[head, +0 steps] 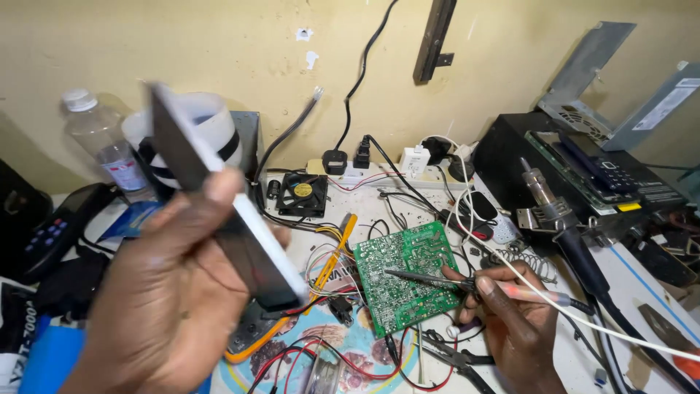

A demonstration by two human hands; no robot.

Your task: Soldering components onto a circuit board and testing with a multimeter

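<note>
hands [157,299] [510,314]: two; perhaps one phone [219,197]

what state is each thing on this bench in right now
left hand: raised, gripping a flat dark slab with a white edge
right hand: holding a soldering iron, tip on the board
green circuit board: solder side up, lying tilted on the table
black cooling fan: lying flat, loose
power strip: several plugs in
plastic bottle: upright, capped
pliers: lying on the table
</note>
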